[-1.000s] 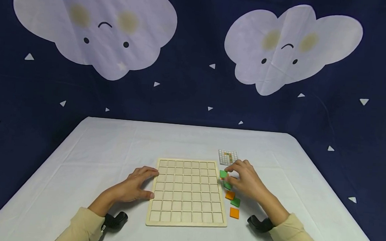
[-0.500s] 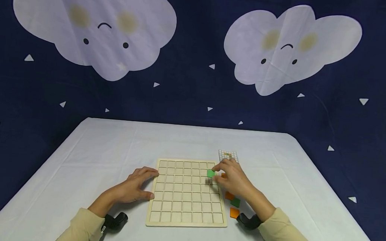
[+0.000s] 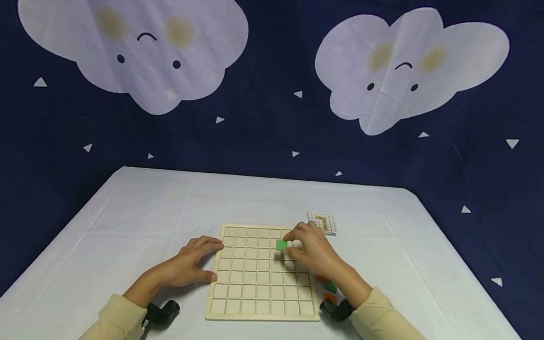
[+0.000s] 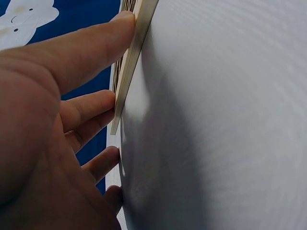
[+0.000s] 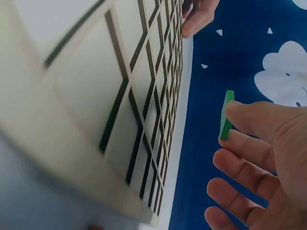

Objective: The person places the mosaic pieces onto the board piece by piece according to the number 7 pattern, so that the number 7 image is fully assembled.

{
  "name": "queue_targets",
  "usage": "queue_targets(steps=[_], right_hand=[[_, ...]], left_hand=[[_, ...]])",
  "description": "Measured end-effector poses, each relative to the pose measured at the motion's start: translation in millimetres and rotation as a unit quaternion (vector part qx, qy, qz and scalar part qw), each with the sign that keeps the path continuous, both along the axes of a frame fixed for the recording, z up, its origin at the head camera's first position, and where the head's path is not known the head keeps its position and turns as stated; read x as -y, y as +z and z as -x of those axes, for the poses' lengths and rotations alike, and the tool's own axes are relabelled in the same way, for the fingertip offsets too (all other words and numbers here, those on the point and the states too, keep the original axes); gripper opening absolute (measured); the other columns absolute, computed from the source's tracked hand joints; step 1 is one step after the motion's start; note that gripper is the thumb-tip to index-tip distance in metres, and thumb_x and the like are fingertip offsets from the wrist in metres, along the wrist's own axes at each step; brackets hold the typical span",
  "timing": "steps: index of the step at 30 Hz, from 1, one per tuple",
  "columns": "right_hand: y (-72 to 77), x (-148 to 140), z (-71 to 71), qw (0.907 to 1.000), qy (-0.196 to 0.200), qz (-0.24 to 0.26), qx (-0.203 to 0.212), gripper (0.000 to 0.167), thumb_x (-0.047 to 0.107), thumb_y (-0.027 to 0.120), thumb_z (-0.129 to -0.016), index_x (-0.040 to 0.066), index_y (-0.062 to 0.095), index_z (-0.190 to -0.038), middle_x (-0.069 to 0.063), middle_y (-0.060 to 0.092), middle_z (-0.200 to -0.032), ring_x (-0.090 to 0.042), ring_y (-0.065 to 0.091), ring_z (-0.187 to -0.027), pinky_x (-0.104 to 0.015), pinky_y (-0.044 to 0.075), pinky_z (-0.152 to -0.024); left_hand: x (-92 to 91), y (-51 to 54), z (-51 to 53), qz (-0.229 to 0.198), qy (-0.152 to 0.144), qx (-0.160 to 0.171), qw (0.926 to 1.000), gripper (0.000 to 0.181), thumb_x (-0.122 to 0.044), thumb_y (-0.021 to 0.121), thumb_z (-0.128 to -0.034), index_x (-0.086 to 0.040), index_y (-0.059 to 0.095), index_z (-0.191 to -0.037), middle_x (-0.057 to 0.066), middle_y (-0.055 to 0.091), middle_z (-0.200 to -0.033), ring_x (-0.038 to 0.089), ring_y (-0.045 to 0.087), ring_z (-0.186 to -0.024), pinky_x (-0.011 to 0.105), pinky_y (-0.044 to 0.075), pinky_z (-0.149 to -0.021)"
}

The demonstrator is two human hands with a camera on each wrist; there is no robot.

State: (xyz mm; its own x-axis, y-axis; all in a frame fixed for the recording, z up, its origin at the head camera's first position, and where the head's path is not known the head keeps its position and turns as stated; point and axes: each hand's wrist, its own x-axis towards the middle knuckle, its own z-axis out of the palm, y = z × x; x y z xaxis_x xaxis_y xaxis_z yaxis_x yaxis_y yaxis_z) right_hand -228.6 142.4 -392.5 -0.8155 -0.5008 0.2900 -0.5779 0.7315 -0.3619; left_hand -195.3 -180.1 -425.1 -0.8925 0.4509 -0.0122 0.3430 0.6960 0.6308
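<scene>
- Nearest, beside the board's right edge, two orange tiles (image 3: 330,298) and a green tile between them lie on the white-covered counter (image 3: 130,234); the right wrist's black camera (image 3: 336,309) and forearm now cover parts of them, where a second ago they lay in plain sight.
- The left hand (image 3: 193,263) matches the earlier frames: fingers extended, its grip slack, fingertips and thumb touching the left edge of the wooden grid board (image 3: 249,277); it seems to be steadying it.
- The board lies in the same place, and no tile sits in any slot that shows.
- The main change is at the right hand (image 3: 311,248): its grip pinches a square green tile (image 3: 281,245) between thumb and finger, held above the far part of the board and not touching it in the right wrist view.
- A second ago that hand was at the loose tiles right of the board; half a second ago it was over the right-hand columns. So the pick looks done and the placing not.
- Beyond the far right corner, the gridded card (image 3: 325,222) with printed coloured squares shows more fully than half a second ago.
</scene>
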Motion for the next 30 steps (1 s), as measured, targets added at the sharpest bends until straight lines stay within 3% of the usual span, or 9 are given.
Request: queue_targets(steps=[11,24,30], right_hand=[[0.6,19.5,3.6,0.9999,0.011,-0.012,-0.002,0.022,0.023,0.070,-0.083,0.015,0.070,-0.103,0.004,0.061,-0.097,-0.011,0.044,-0.085,-0.031,0.038,-0.079],[1.7,36.6,9.8,0.9988,0.007,-0.014,0.046,0.024,0.025,0.069,-0.084,0.014,0.069,-0.105,0.003,0.061,-0.099,-0.012,0.044,-0.087,-0.034,0.038,-0.083],[0.4,42.0,14.2,0.9991,0.016,-0.021,0.034,0.024,0.026,0.071,-0.083,0.014,0.070,-0.104,0.002,0.062,-0.098,-0.014,0.046,-0.086,-0.034,0.038,-0.081]], left_hand=[[-0.6,-0.4,0.8,0.003,0.004,0.001,1.0000,0.069,-0.034,0.075,-0.0782,-0.011,0.047,-0.136,0.008,0.037,-0.146,0.036,0.027,-0.135,0.064,0.022,-0.107],[-1.0,0.4,-0.4,-0.001,0.007,-0.001,1.0000,0.069,-0.035,0.075,-0.0778,-0.012,0.047,-0.137,0.008,0.037,-0.146,0.036,0.027,-0.136,0.064,0.022,-0.107],[-0.7,-0.1,0.1,0.001,0.007,0.000,1.0000,0.068,-0.035,0.075,-0.0781,-0.012,0.047,-0.137,0.007,0.037,-0.146,0.036,0.027,-0.136,0.064,0.022,-0.107]])
